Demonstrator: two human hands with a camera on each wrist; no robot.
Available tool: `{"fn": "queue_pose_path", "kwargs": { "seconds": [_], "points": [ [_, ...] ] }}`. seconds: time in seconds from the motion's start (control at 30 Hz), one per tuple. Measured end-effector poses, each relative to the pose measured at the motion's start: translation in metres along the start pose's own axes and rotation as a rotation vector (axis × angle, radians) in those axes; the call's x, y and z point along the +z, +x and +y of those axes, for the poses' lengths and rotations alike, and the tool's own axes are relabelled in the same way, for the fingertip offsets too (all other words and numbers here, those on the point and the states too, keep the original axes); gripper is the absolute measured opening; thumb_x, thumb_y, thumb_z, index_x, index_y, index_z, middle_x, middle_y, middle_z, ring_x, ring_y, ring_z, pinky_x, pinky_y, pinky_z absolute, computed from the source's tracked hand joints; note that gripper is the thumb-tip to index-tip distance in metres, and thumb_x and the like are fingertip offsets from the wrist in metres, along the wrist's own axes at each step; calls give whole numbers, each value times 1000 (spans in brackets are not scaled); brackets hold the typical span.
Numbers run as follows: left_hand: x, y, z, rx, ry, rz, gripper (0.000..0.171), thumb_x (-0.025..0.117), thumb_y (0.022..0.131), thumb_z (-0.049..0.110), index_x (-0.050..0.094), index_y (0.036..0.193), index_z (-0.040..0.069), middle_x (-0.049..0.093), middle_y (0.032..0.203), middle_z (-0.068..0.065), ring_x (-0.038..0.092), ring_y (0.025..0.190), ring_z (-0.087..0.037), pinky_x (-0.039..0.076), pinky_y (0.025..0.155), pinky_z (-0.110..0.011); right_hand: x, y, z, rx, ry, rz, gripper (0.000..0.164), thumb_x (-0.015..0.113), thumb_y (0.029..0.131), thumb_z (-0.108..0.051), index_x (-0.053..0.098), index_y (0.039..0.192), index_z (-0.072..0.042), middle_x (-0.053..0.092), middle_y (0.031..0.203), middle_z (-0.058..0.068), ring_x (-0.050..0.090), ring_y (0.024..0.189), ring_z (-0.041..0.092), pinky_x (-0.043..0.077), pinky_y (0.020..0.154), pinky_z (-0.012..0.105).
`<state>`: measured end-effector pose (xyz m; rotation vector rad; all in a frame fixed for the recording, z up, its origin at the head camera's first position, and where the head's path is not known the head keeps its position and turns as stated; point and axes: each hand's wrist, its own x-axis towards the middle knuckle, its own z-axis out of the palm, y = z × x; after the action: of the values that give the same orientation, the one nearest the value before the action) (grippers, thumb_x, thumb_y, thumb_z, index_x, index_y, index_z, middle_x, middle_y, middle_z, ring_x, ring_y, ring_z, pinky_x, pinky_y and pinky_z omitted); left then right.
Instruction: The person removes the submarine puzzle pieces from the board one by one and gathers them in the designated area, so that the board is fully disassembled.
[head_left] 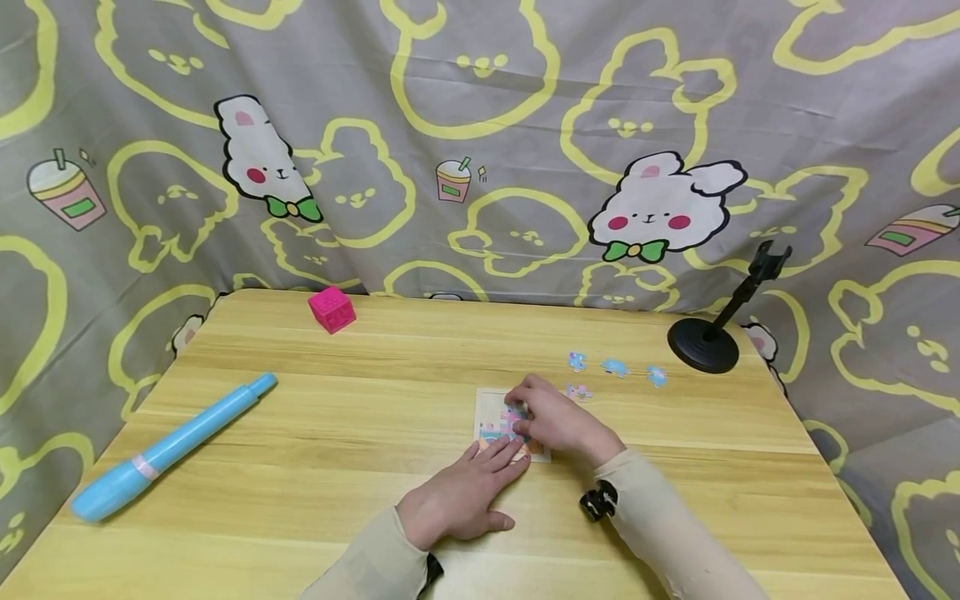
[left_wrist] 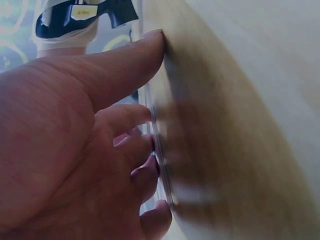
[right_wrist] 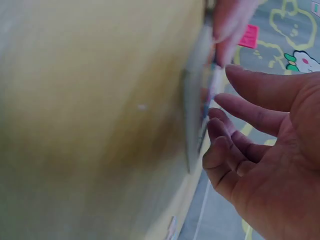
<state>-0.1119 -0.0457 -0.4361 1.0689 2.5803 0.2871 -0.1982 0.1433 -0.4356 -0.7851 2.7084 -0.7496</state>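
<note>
Where the grey fabric backdrop (head_left: 525,33) rises beyond the puzzle tray (head_left: 487,404), its creased cloth carries yellow animal outlines, white rabbits with green bow ties and lidded drink cups. The tabletop (head_left: 300,467), light wood-grain in streaked bands, supports the tray. Well left of the tray lies a light-blue baton (head_left: 191,437): smooth, tapered toward its far end, ringed by a pink band. Beyond and right of the tray stands a black stand (head_left: 705,343) with a round base, slanted stem and forked clip. At the tray's near edge, the left hand (head_left: 465,496) lies palm down, fingers extended onto the tray, gripping nothing. Over the tray's right side, the right hand (head_left: 558,421) reaches with bent fingers, thumb and forefinger apart; whether a piece sits between them cannot be told. The tray is thin, pale and rectangular, with a multicoloured assembled section (head_left: 491,433). Beyond and left of the tray rests a magenta cube (head_left: 332,309) with patterned faces. A black wrist mount (left_wrist: 55,25) bears a yellow label (left_wrist: 84,12); its marking is illegible. Four knobbed jigsaw pieces (head_left: 616,367) lie beyond and right of the tray.
</note>
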Motion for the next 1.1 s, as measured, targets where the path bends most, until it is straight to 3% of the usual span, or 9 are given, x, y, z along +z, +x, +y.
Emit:
{"fn": "queue_pose_path", "kwargs": {
  "seconds": [0.27, 0.43, 0.6, 1.1],
  "points": [
    [0, 0, -1, -2, -6, -4, 77, 66, 91, 44, 34, 154, 16, 20, 161, -5, 13, 147, -17, 21, 116, -44, 3, 3, 0, 16, 10, -3, 21, 69, 91, -7, 64, 112, -4, 49, 104, 3, 50, 87, 17, 47, 80, 36],
    [0, 0, -1, 1, -9, -2, 76, 67, 91, 44, 35, 154, 15, 20, 161, -5, 14, 147, -18, 21, 116, -44, 2, 4, 0, 22, 30, 5, 14, 58, 97, -2, 62, 110, -5, 50, 105, 2, 51, 90, 17, 47, 83, 35],
    [-1, 0, 0, 7, -6, 3, 76, 67, 91, 44, 35, 154, 15, 20, 161, -5, 15, 147, -18, 21, 116, -43, 1, 5, 0, 29, 65, 14, 17, 48, 99, 2, 61, 108, -6, 54, 103, 1, 53, 92, 16, 47, 86, 36],
    [-1, -1, 1, -2, 3, 0, 76, 66, 91, 45, 35, 154, 17, 22, 161, -4, 16, 147, -18, 20, 116, -43, 0, 6, 3, 28, 107, 22, 9, 58, 97, -5, 63, 104, -9, 54, 90, -2, 52, 81, 14, 47, 74, 34]
  ]
}}
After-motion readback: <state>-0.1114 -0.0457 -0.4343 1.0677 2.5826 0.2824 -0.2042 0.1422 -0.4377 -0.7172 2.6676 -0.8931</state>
